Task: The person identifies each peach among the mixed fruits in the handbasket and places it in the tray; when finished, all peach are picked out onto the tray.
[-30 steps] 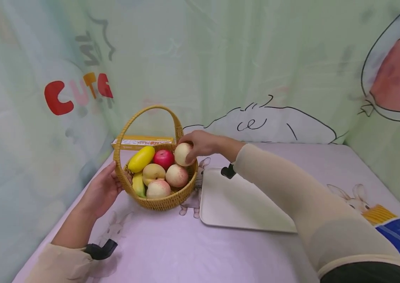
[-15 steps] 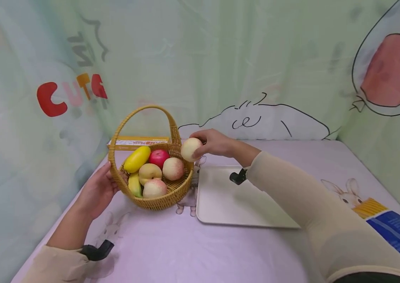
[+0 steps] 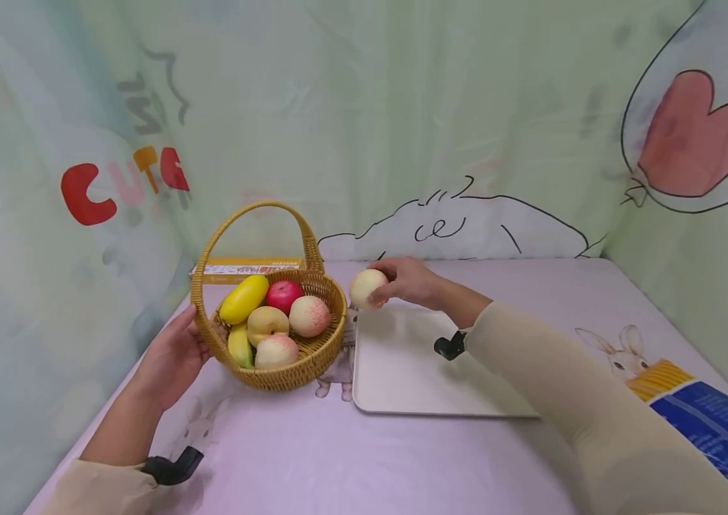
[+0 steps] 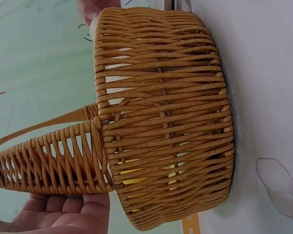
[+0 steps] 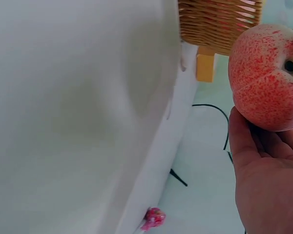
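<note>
My right hand (image 3: 407, 282) holds a pale peach (image 3: 368, 289) in the air, over the far left corner of the white tray (image 3: 415, 400). In the right wrist view its red-speckled side shows, with a small dark hole in the peach (image 5: 263, 83). My left hand (image 3: 174, 354) grips the wicker basket (image 3: 280, 375) at the foot of its handle, fingers passing behind the weave (image 4: 49, 170). Inside the basket lie a yellow oblong fruit (image 3: 244, 300), a red fruit (image 3: 284, 295), a banana (image 3: 240, 347), a yellowish peach (image 3: 267, 324) and two pale pink peaches (image 3: 309, 316).
An orange and white box (image 3: 248, 269) lies behind the basket. At the right edge a blue and yellow package (image 3: 705, 422) lies beyond my right forearm. Printed curtains (image 3: 364, 129) enclose the back and sides of the table, which has a pale cloth (image 3: 312, 458).
My right hand has lifted the peach out of the basket and carried it right, to the tray's corner. My left hand stays at the basket handle. The head view has shifted slightly.
</note>
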Motion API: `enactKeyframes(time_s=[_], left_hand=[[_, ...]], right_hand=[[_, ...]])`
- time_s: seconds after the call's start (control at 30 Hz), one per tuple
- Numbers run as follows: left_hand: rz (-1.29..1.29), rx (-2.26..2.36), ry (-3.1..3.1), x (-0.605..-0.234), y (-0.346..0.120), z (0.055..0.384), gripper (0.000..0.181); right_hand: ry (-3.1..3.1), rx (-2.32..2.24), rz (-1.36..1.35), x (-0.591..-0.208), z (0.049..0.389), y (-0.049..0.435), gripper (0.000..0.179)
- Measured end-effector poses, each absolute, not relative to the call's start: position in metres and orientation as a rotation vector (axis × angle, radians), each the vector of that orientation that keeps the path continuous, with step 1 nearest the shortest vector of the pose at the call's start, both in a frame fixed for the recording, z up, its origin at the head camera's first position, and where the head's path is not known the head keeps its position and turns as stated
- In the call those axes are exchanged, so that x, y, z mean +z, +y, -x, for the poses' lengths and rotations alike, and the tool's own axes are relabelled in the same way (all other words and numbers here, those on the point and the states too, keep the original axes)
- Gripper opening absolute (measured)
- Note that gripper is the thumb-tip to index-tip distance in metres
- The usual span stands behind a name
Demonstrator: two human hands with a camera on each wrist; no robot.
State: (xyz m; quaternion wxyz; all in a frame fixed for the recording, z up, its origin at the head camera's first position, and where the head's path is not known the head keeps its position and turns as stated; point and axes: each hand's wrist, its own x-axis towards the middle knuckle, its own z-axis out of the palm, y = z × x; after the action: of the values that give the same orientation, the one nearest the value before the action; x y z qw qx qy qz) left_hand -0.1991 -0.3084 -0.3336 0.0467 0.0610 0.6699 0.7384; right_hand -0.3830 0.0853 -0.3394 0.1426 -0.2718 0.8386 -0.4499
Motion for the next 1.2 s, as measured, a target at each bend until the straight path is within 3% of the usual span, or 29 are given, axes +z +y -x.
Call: enactKeyframes(time_s=[0.5,1.2], left_hand=[[-0.243,2.288,2.027,-0.341,-0.314,0.191,0.038],[-0.279,2.267,2.042,-0.337,-0.31,0.196,0.038]], right_hand=[[2.511,-1.102,0.858,-0.375,0.375,0.078,0.06],[2.666,-0.979,0.867,-0.375,0.369,0.082,0.077]])
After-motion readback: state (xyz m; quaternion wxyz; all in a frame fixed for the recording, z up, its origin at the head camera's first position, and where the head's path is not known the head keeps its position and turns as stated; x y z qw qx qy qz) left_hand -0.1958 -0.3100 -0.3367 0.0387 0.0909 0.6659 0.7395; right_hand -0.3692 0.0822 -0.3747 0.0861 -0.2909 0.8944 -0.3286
